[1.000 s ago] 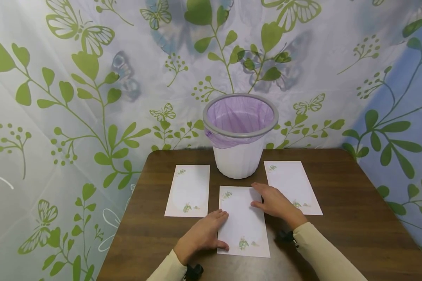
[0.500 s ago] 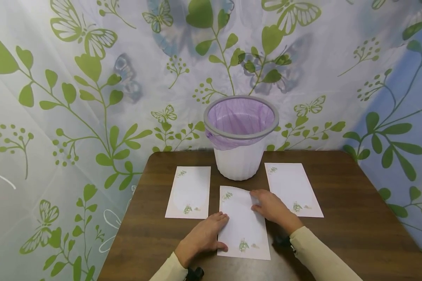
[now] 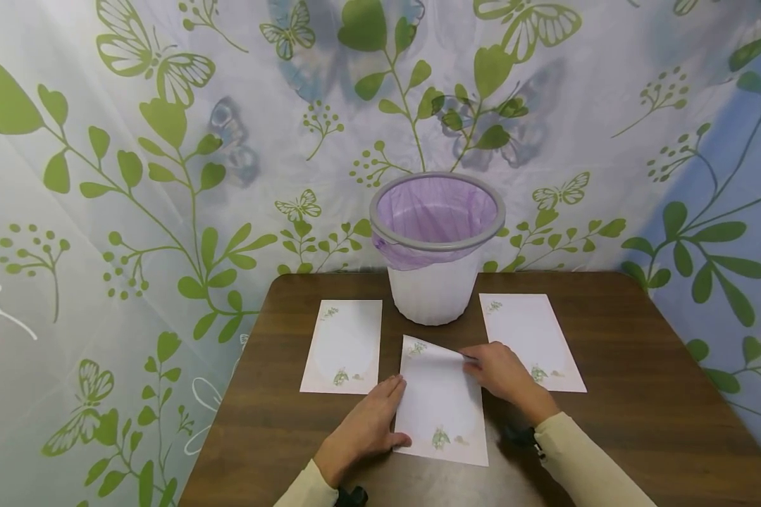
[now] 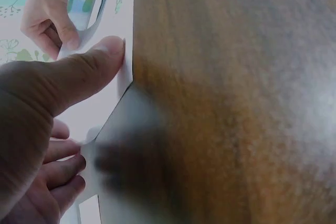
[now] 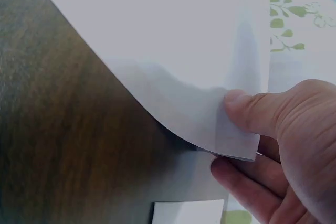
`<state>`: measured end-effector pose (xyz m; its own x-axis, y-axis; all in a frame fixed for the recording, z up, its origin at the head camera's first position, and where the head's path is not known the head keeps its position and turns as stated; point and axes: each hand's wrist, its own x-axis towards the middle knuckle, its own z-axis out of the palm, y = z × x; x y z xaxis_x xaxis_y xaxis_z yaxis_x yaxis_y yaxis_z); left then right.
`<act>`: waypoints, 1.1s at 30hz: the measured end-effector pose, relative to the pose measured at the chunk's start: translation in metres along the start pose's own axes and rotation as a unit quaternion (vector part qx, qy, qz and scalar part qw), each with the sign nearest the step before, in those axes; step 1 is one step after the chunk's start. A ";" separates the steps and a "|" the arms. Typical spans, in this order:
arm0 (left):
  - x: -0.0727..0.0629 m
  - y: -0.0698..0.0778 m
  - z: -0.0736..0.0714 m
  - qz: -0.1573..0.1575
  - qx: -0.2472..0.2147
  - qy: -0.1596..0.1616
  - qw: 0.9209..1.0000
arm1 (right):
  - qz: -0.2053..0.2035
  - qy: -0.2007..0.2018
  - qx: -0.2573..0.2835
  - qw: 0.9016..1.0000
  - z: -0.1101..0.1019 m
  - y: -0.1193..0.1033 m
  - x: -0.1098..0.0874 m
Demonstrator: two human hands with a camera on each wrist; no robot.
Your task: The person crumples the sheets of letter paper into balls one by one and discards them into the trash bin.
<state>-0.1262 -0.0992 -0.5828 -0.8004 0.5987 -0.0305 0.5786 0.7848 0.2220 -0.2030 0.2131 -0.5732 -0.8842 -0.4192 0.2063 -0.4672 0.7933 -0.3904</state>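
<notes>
cream-coloured sleeves [image 3: 586,461] are reaching in from the near edge at about 5 and 7 o'clock, with the middle sheet as the dial's centre, and dark straps [image 3: 351,496] are circling the wrists. the left hand [image 3: 368,422] is lying between 8 and 9 o'clock, spread rather than closed, its thumb resting on the sheet by the near corner and its fingers lying along the edge. the middle sheet [image 3: 440,401] is lying mostly on the brown wooden table [image 3: 260,436], showing a printed green sprig [image 3: 440,438] near 6 o'clock and another by the 11 o'clock corner. the right hand [image 3: 497,370], at 2 o'clock, is pinching the far corner, its thumb pressing on top and its fingers bending underneath; that corner is curving up off the wood. farther out, two matching papers are lying flat and apart from the middle one: the left sheet [image 3: 342,345] at 10 o'clock, the right sheet [image 3: 526,338] at 2 o'clock, just past the hand. at 12 o'clock a white bin [image 3: 431,292] is standing upright, its lilac liner [image 3: 434,208] hanging out under a grey rim [image 3: 440,246]. behind everything, a curtain [image 3: 279,162] is showing green leaves and butterflies.
</notes>
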 end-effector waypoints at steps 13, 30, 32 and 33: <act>0.004 -0.001 -0.005 -0.014 -0.096 0.052 0.994 | 0.027 -0.002 0.049 0.998 -0.029 0.004 -0.002; 0.010 -0.008 -0.010 -0.023 -0.246 0.150 0.957 | 0.070 0.041 0.138 0.987 -0.060 -0.008 -0.006; 0.010 -0.010 -0.011 -0.013 -0.242 0.164 0.956 | 0.071 0.031 0.148 0.986 -0.061 -0.007 -0.006; 0.010 -0.010 -0.012 -0.010 -0.240 0.172 0.955 | 0.071 0.024 0.154 0.985 -0.061 -0.006 -0.007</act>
<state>-0.1416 -0.1033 -0.5734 -0.8621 0.4325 0.2641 0.4907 0.5821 0.6484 -0.1944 0.2381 -0.5171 -0.9428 -0.2866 0.1705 -0.3241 0.6669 -0.6710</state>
